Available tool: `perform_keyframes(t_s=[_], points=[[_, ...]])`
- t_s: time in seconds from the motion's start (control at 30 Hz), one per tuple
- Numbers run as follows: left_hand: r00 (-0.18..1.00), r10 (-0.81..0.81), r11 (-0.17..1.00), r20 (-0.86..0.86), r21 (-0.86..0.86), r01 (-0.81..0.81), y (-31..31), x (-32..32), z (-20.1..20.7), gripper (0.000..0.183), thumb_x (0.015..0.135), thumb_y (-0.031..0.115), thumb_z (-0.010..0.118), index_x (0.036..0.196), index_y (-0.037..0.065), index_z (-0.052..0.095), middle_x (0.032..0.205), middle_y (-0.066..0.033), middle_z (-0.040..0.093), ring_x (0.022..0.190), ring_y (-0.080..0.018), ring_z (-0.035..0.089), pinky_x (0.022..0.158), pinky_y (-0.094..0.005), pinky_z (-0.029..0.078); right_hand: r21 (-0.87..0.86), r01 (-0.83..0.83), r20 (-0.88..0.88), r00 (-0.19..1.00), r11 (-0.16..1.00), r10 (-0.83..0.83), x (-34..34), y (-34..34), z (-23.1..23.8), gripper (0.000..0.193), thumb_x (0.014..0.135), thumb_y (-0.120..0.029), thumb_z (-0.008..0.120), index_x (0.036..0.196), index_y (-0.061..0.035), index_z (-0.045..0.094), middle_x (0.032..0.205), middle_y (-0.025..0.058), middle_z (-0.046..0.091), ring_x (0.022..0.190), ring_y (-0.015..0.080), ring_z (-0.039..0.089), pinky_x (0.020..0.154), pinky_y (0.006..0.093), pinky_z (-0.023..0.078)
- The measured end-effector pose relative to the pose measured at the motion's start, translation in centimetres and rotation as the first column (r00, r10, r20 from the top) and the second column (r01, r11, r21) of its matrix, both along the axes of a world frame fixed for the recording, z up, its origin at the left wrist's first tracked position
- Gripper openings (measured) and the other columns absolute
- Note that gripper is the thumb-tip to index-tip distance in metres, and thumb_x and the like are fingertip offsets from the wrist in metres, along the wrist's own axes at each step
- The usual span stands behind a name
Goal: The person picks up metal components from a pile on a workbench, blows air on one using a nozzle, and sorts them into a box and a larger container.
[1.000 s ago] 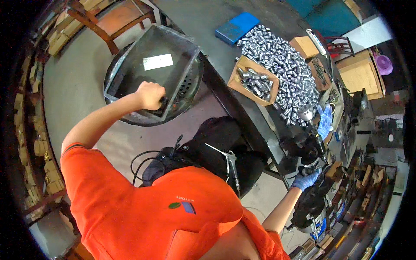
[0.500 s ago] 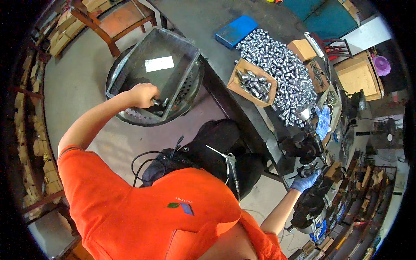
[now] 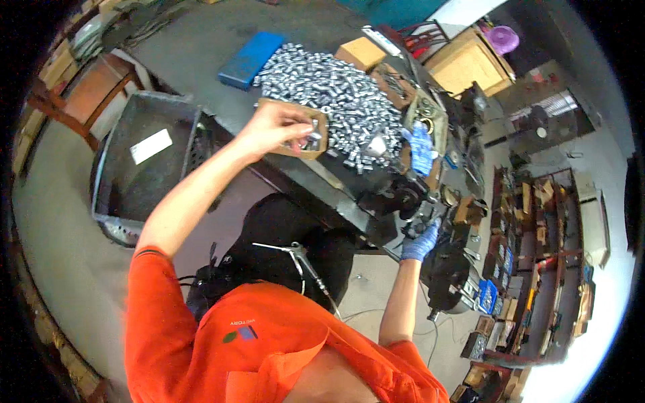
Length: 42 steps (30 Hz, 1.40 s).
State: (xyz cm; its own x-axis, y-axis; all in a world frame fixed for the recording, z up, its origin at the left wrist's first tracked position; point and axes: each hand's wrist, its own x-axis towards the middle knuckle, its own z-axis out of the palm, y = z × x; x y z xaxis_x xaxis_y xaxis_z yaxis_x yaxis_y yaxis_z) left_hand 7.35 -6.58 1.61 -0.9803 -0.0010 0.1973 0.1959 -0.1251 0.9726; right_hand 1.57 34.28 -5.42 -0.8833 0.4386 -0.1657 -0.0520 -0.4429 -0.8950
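My bare left hand (image 3: pixel 272 129) is over an open cardboard box (image 3: pixel 323 142) on the bench, its fingertips pinched around a small shiny metal sleeve (image 3: pixel 314 125). More metal pieces show in the box beneath the fingers. My right hand (image 3: pixel 421 243), in a blue-grey glove, is closed against a dark metal part (image 3: pixel 411 227) at the black bench machine (image 3: pixel 396 199); its fingertips are partly hidden. Behind the box spreads a large heap of silver metal sleeves (image 3: pixel 336 84).
A deep grey tray (image 3: pixel 124 187) with a white label stands on a round perforated metal drum at left. Also about are a blue bin (image 3: pixel 250 60), a loose blue glove (image 3: pixel 421 151), a small carton (image 3: pixel 361 52), a wooden chair (image 3: pixel 91 91) and an air gun (image 3: pixel 299 252) on my lap.
My left hand has gone from the grey tray, where it held dark metal pieces, right to the cardboard box. The view has turned rightward. My right hand stays at the machine.
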Motion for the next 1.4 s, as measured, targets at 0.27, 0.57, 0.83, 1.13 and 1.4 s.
perform_keyframes(t_s=[0.27, 0.57, 0.83, 1.13, 1.4], points=[[0.995, -0.089, 0.990, 0.053, 0.113, 0.083, 7.9, -7.7, -1.6, 0.016, 0.081, 0.008, 0.061, 0.084, -0.008, 0.062, 0.069, -0.0098, 0.061, 0.055, -0.0143, 0.060, 0.050, -0.0258, 0.049, 0.080, 0.034, 0.135, 0.990, 0.996, -0.044, 0.6, 1.0, 0.0, 0.039, 0.085, -0.045, 0.052, 0.079, -0.0064, 0.053, 0.051, -0.0036, 0.036, 0.040, 0.0078, 0.031, 0.036, 0.0203, 0.023], [0.974, -0.222, 0.971, 0.035, 0.093, 0.218, 7.7, -9.0, -2.1, 0.018, 0.079, 0.003, 0.060, 0.094, -0.007, 0.059, 0.077, -0.0116, 0.063, 0.062, -0.0165, 0.062, 0.059, -0.0262, 0.049, 0.074, 0.100, 0.117, 0.987, 0.992, -0.108, 1.0, 1.3, 1.3, 0.039, 0.085, -0.044, 0.051, 0.075, -0.0065, 0.055, 0.053, -0.0031, 0.040, 0.044, 0.0078, 0.037, 0.040, 0.0236, 0.029], [0.981, -0.191, 0.976, 0.014, 0.112, 0.188, 8.4, -9.0, -2.6, 0.014, 0.079, 0.002, 0.060, 0.091, -0.007, 0.061, 0.074, -0.0108, 0.063, 0.056, -0.0133, 0.059, 0.051, -0.0244, 0.047, 0.170, 0.002, -0.040, 0.999, 0.985, 0.005, -0.8, 0.7, 8.0, 0.037, 0.085, -0.046, 0.049, 0.076, -0.0107, 0.055, 0.055, -0.0036, 0.044, 0.044, 0.0072, 0.040, 0.037, 0.0206, 0.031], [0.969, -0.245, 0.961, 0.029, 0.143, 0.238, 7.9, -8.8, -2.3, 0.023, 0.081, 0.007, 0.058, 0.100, -0.007, 0.058, 0.081, -0.0103, 0.062, 0.062, -0.0150, 0.060, 0.060, -0.0264, 0.049, 0.369, 0.138, -0.089, 0.990, 0.919, -0.113, -11.1, 2.0, 3.8, 0.037, 0.084, -0.043, 0.053, 0.080, -0.0065, 0.058, 0.061, -0.0004, 0.051, 0.049, 0.0106, 0.044, 0.042, 0.0244, 0.034], [0.967, -0.250, 0.961, 0.055, 0.134, 0.241, 7.6, -8.9, -2.0, 0.018, 0.082, 0.007, 0.059, 0.094, -0.006, 0.059, 0.079, -0.0101, 0.061, 0.060, -0.0131, 0.059, 0.056, -0.0237, 0.048, -0.112, -0.064, 0.101, 0.992, 0.992, 0.076, -7.0, 3.4, -4.6, 0.022, 0.082, -0.029, 0.056, 0.084, -0.0084, 0.062, 0.080, 0.0021, 0.059, 0.058, 0.0143, 0.051, 0.054, 0.0275, 0.043]])
